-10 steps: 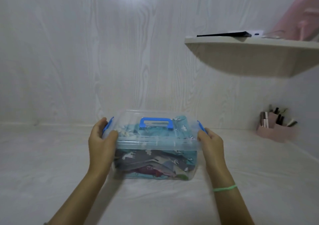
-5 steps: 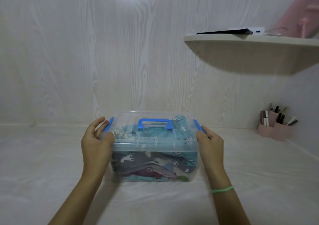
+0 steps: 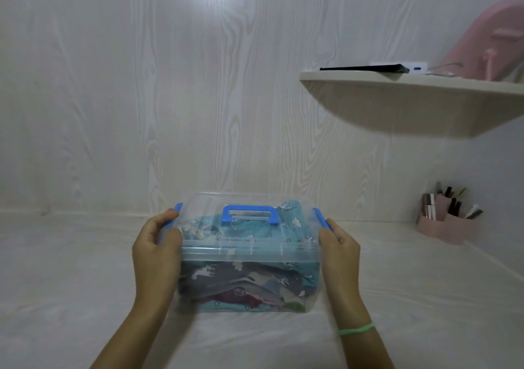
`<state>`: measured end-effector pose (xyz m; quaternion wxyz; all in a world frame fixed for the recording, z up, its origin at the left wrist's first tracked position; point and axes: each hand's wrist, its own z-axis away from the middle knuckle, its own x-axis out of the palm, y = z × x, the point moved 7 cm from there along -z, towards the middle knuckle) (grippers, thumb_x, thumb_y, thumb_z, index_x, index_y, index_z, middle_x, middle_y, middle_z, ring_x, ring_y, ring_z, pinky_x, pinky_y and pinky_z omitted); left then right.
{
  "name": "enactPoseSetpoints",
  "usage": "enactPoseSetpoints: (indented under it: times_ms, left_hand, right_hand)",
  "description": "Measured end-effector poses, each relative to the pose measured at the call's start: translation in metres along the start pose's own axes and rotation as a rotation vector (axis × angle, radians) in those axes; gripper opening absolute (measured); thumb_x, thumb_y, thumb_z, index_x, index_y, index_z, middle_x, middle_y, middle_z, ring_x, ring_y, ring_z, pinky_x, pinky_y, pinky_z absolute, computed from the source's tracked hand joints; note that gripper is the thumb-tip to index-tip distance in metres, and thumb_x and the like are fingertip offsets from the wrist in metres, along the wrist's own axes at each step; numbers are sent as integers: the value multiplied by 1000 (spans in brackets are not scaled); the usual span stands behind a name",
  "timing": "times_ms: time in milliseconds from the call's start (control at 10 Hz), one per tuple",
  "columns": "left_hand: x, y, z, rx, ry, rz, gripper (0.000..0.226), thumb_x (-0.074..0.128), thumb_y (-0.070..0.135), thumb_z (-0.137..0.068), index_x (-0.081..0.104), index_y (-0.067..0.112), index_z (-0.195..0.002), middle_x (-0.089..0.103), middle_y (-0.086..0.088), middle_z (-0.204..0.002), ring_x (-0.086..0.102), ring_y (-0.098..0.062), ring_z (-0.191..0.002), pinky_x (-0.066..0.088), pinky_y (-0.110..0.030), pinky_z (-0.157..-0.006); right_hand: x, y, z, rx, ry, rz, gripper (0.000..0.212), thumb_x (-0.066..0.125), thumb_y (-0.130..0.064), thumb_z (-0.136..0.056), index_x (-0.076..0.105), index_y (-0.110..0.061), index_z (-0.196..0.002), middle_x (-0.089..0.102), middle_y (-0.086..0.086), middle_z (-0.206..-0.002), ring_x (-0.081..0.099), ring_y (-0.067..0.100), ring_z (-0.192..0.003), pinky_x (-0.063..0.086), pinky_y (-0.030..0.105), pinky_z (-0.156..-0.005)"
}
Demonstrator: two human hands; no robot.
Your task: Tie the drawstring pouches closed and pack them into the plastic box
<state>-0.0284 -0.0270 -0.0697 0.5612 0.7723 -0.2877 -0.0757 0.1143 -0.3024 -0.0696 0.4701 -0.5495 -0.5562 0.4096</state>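
A clear plastic box [image 3: 249,251] with a blue carry handle [image 3: 250,214] on its closed lid stands on the white surface in front of me. Through its walls I see several patterned drawstring pouches [image 3: 243,282], teal and grey, packed inside. My left hand [image 3: 156,251] grips the box's left end, thumb at the blue latch [image 3: 173,215]. My right hand [image 3: 338,248] grips the right end at the other blue latch [image 3: 321,218]. A green band sits on my right wrist.
A pink organiser [image 3: 446,222] with pens and tubes stands at the right by the wall. A curved shelf [image 3: 411,96] juts out above right, carrying a dark flat device [image 3: 365,68] and a pink object [image 3: 493,42]. A pale wood-grain wall rises right behind the box.
The box has shifted slightly left and nearer between my hands. My left thumb has moved up onto the left latch.
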Motion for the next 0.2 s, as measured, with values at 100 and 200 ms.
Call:
enactPoseSetpoints:
  times_ms: [100, 200]
  left_hand:
    - [2, 1, 2, 10, -3, 25, 29, 50, 4, -91, 64, 24, -106, 65, 7, -106, 60, -4, -89, 50, -27, -74]
    - [-4, 6, 0, 21, 21, 13, 28, 50, 18, -98, 56, 22, -125, 60, 9, -119, 57, -9, -107, 44, -24, -90]
  right_hand:
    - [4, 2, -3, -10, -48, -19, 47, 49, -10, -93, 50, -15, -140, 59, -2, -122, 61, 5, -88, 48, 16, -59]
    - [-4, -8, 2, -54, -45, -13, 20, 44, -18, -95, 56, -30, -104, 56, -10, -102, 58, 2, -85, 49, 16, -63]
